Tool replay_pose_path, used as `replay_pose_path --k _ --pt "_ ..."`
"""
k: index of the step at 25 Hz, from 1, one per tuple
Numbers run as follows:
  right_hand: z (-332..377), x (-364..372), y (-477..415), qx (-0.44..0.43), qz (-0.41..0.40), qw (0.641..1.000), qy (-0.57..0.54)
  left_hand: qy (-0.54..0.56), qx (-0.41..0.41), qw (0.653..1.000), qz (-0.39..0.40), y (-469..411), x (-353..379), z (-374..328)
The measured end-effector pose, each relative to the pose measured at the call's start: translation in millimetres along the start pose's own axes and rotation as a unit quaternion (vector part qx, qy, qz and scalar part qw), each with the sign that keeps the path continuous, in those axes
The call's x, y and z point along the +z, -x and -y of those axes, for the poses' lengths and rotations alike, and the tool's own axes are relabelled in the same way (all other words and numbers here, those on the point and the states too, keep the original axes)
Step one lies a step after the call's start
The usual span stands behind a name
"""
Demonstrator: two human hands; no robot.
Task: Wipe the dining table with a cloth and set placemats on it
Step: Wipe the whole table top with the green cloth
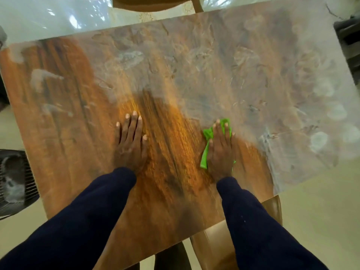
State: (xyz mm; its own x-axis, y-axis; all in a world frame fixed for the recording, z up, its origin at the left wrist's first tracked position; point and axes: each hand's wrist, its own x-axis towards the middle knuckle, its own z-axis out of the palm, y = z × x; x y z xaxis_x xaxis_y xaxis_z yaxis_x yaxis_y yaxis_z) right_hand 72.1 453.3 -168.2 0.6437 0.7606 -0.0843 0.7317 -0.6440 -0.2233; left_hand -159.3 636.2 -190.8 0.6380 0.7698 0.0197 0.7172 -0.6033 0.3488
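Observation:
A brown wood-grain dining table [74,121] fills the view. Its far and right parts are covered with a grey, smeared film, while the near middle looks darker and glossy. My right hand [221,149] lies flat, fingers straight, pressing a bright green cloth [206,151] onto the table right of centre. The cloth shows around the fingertips and along the hand's left side. My left hand [131,142] rests flat on the bare wood to the left, fingers straight, holding nothing. No placemat is in view.
A brown chair [272,209] stands tucked at the table's near edge, and another chair [153,4] at the far side. A dark slatted object [13,182] sits by the left edge. Clear plastic sheeting [48,16] lies beyond the far left corner. Beige floor surrounds the table.

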Motion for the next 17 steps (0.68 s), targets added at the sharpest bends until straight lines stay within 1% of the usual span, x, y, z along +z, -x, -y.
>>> replay_pose_path --k 2,3,5,6,8,10,11,12,13,14,16,17 --pt "31.6 6.3 -42.7 0.05 -0.027 0.998 -0.016 -0.002 0.008 1.0 -0.004 1.9 0.2 1.2" --pt "50.8 11.4 -61.0 0.059 -0.036 0.997 -0.024 -0.002 0.009 1.0 -0.007 1.7 0.0 0.6" --pt "91.4 21.7 -84.4 0.044 -0.045 0.997 -0.037 0.003 0.008 1.0 -0.012 -0.7 -0.6 -0.4" --pt "108.9 25.4 -87.1 0.017 -0.045 0.998 -0.039 0.0 0.007 1.0 -0.014 -0.2 -0.8 -1.3" --pt "127.8 28.9 -73.6 -0.08 -0.019 0.996 -0.022 -0.011 0.01 1.0 -0.018 1.1 -0.5 -2.0" --pt "111.1 22.1 -48.9 -0.219 0.043 0.975 -0.002 -0.012 0.014 1.0 -0.019 -0.4 -0.5 -1.7" --pt "91.6 15.9 -37.7 -0.274 0.066 0.96 0.002 -0.007 0.012 1.0 -0.016 -0.6 -0.8 -1.6" --pt "66.3 9.9 -30.2 -0.305 0.074 0.949 0.002 -0.002 0.008 1.0 -0.013 -0.9 -1.0 -1.6" --pt "39.9 4.2 -25.5 -0.306 0.066 0.95 0.001 0.002 0.005 1.0 -0.011 -0.7 -1.2 -1.4" --pt "17.2 0.0 -25.6 -0.274 0.049 0.961 0.0 0.003 0.003 1.0 -0.009 -0.4 -1.5 -2.1" --pt "-5.7 -4.5 -44.0 -0.169 0.018 0.986 -0.001 0.002 -0.001 1.0 -0.014 -2.2 -2.1 -4.4" --pt "-0.6 -2.8 -59.7 -0.108 0.008 0.994 -0.009 0.002 -0.001 1.0 -0.016 -2.6 -2.3 -3.7"
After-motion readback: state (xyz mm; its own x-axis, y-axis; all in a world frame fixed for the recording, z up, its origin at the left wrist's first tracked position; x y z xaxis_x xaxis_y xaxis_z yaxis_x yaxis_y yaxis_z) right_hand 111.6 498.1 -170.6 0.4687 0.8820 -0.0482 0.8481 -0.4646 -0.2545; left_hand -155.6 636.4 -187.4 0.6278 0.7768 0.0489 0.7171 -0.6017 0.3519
